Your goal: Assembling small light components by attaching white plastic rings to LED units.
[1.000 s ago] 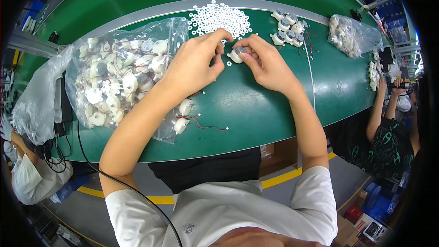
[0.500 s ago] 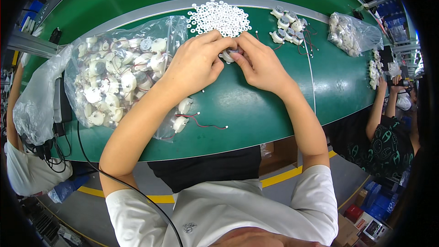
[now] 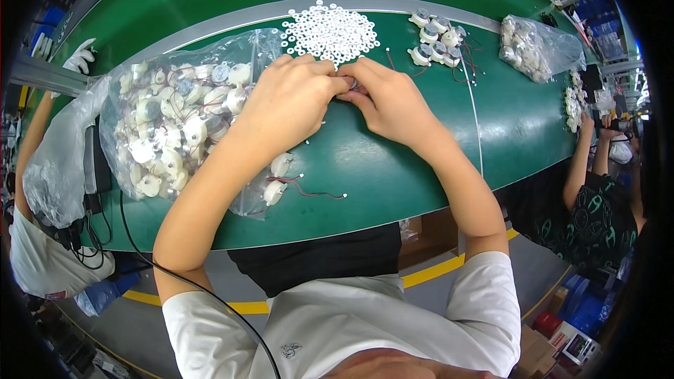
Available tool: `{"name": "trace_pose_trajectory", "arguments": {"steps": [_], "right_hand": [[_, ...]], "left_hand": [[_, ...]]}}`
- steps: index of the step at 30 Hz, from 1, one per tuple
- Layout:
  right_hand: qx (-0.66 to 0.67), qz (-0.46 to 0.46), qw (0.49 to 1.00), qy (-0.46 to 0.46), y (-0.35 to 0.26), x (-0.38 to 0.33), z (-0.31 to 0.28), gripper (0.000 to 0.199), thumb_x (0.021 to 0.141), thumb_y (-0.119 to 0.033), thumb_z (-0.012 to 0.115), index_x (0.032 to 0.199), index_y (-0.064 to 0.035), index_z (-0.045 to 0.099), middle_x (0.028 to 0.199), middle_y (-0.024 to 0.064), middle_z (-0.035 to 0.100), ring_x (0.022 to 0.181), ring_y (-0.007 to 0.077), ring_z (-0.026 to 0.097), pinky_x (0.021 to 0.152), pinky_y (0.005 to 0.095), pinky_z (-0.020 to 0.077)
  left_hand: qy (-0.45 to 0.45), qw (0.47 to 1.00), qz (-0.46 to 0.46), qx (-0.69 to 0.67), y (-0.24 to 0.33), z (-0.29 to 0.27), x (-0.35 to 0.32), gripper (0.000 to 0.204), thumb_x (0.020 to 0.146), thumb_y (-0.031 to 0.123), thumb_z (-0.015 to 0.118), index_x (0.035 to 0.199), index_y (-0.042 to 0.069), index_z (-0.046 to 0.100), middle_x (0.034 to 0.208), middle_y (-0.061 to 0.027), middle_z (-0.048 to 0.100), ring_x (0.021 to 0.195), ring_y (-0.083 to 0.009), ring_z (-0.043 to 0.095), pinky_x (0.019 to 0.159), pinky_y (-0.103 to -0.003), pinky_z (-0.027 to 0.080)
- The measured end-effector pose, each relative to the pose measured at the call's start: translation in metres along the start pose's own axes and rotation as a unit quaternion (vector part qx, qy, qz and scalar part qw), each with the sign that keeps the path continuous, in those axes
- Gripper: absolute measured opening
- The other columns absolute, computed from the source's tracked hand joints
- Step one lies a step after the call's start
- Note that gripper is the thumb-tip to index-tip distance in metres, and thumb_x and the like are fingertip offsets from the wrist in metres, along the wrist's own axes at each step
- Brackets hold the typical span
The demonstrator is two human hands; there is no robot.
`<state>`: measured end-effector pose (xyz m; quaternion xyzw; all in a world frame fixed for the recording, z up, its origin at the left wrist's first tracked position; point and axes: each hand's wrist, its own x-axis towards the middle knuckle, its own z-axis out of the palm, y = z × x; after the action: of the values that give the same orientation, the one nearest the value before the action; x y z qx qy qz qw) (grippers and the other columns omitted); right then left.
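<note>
My left hand (image 3: 293, 98) and my right hand (image 3: 393, 102) meet over the green bench, fingertips pressed together. Between them is a small motor (image 3: 354, 85), mostly covered by my fingers; just a greyish bit shows. Both hands are closed on it. Right beyond my fingers lies a heap of small white ring-shaped washers (image 3: 330, 31). To the left, partly behind my left forearm, a clear plastic bag (image 3: 263, 45) is full of white motors with thin wires. Two loose motors, one a white motor (image 3: 274, 192) with a red-and-black lead, lie near the bag's open end.
Several motors (image 3: 437, 38) stand grouped at the back right, leads trailing. Farther right lies another bag of motors (image 3: 526, 49). A black cable (image 3: 203, 286) crosses my left arm. Co-workers' arms show at both sides, one with a white-gloved hand (image 3: 80, 57).
My hands have drawn closer around the motor, my left hand rolling over, so less of the motor shows. At the far left, a co-worker's gloved hand has come into clearer view.
</note>
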<state>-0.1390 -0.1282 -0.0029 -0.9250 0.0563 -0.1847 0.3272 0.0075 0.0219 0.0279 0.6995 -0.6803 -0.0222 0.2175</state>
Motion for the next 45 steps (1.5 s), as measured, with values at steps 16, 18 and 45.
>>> {"name": "trace_pose_trajectory", "arguments": {"steps": [16,18,45], "right_hand": [[-0.124,-0.017,0.991,0.054,0.020,-0.009,-0.039,0.024,0.080,-0.009,0.081,0.102,-0.0076,0.070,0.083,0.0078,0.062,0.072,0.0224,0.063,0.065,0.0325,0.0511],[-0.147,0.000,0.983,0.112,0.033,-0.006,-0.054,0.020,0.082,-0.015,0.079,0.099,-0.0076,0.070,0.086,0.0077,0.065,0.074,0.0254,0.067,0.066,0.0378,0.0514],[0.025,-0.186,0.974,0.128,0.015,-0.008,-0.049,0.057,0.078,-0.034,0.085,0.123,-0.0034,0.068,0.102,0.0127,0.064,0.088,0.0274,0.063,0.078,0.0382,0.0525]], "left_hand": [[-0.222,0.959,-0.070,-0.162,0.009,-0.070,-0.008,0.034,0.072,0.005,0.076,0.106,0.003,0.072,0.088,-0.0134,0.073,0.092,-0.0310,0.070,0.084,-0.041,0.054],[-0.247,0.964,-0.064,-0.069,0.028,-0.076,-0.018,0.033,0.072,0.004,0.077,0.104,0.003,0.071,0.089,-0.0119,0.073,0.087,-0.0303,0.070,0.080,-0.042,0.054],[-0.099,0.749,-0.192,-0.626,-0.015,-0.012,0.006,0.031,0.095,0.008,0.074,0.118,0.001,0.054,0.102,-0.0129,0.069,0.079,-0.0128,0.069,0.071,-0.025,0.057]]}}
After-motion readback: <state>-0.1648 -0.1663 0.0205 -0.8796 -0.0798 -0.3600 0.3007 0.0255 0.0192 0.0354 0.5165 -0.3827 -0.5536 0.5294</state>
